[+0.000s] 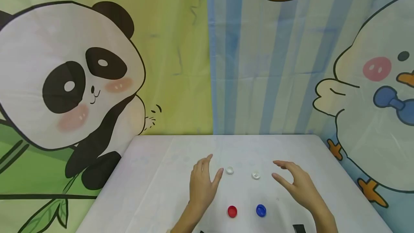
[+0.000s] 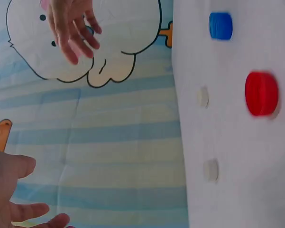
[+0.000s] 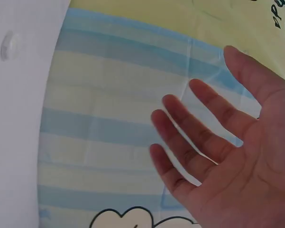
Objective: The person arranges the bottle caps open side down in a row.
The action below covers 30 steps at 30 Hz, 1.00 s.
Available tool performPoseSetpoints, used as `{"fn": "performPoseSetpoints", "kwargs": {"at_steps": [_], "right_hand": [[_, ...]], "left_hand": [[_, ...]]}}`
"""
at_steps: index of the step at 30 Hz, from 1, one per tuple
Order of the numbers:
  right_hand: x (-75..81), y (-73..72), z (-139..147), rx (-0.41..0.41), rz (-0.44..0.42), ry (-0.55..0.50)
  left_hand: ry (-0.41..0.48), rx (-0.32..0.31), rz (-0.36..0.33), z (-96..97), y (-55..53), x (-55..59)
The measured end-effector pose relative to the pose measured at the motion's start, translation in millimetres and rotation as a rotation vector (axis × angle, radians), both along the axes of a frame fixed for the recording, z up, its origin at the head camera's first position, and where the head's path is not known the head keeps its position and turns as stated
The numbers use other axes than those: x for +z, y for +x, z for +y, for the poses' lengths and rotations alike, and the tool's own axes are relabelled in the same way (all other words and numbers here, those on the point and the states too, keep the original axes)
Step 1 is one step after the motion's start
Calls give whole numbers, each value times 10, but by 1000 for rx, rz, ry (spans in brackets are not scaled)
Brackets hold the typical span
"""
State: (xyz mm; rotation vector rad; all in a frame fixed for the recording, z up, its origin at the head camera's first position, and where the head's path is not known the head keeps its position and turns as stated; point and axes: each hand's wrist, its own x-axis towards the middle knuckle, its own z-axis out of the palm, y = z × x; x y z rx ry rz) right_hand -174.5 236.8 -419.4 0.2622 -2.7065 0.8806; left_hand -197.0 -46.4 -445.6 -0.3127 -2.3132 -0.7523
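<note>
Left hand (image 1: 203, 184) and right hand (image 1: 299, 186) are hovering above the table (image 1: 155, 197), fingers parted and extended. Red cap (image 1: 232, 211), blue cap (image 1: 261, 210) and two white caps (image 1: 229, 170) (image 1: 256, 175) are lying between them.

We could reach between two round white plastic caps (image 1: 229, 170) behind and, blocking nearer, a round red plastic cap (image 1: 232, 211) and round blue plastic cap (image 1: 261, 210).

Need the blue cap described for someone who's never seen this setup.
In the head view, find the white table filling the lower middle. On its near part, a red cap lies with the blue cap to its right. Blue sets it apart: its neighbour is red, and the two white caps lie farther back.
</note>
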Motion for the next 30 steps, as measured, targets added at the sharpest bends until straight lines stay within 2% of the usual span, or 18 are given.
{"fn": "performPoseSetpoints", "kwargs": {"at_steps": [5, 8, 12, 16, 18, 23, 26, 30], "right_hand": [[-150, 62, -35, -69, 106, -58], [-235, 106, -66, -134, 122, -87], [-363, 176, -109, -213, 41, -175], [-520, 251, -126, -252, -83, -268], [-597, 270, -120, -242, -91, -296], [-783, 262, -80, -171, -7, -351], [-885, 261, -55, -135, -29, -408], [-1027, 266, -22, -124, -104, -469]], "left_hand": [[117, -78, -108, 280, 205, -222], [157, -141, -134, 431, 303, -337], [178, -210, -201, 610, 410, -474], [204, -220, -368, 762, 505, -609], [202, -235, -372, 826, 517, -705], [128, -278, -250, 949, 473, -974], [101, -270, -347, 1008, 463, -1073], [70, -245, -475, 1081, 456, -1142]]}}
